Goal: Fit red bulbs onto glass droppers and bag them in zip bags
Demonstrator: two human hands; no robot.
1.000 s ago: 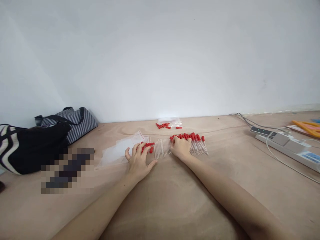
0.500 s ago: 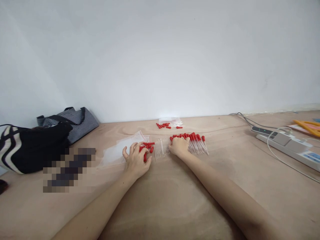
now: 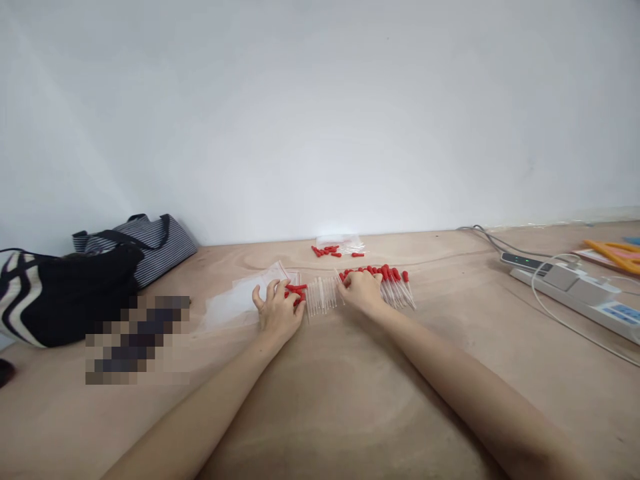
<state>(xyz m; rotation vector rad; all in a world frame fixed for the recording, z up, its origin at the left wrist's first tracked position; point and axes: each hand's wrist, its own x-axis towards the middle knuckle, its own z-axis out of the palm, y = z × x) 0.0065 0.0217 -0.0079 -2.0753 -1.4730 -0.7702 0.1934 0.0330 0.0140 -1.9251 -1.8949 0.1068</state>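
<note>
The left hand [image 3: 281, 313] arches with fingers spread at the loose red rubber bulbs [image 3: 297, 288] by its one o'clock; whether it grips one, I cannot tell. The right hand [image 3: 363, 292] has its fingertips pinched on a tilted clear tube [image 3: 338, 275] at its ten o'clock. A row of bare clear tubes [image 3: 323, 297] lies between the hands, red-bulbed droppers [image 3: 397, 275] at the right hand's three o'clock, flat plastic bags [image 3: 230, 303] at the left's nine.

Wooden table [image 3: 320, 400] | clear tubes [image 3: 321, 297] | red-bulbed tubes [image 3: 397, 283] | red bulbs [image 3: 299, 288] | plastic bags [image 3: 233, 300] | power strip [image 3: 575, 302] | striped bag [image 3: 167, 252]
</note>
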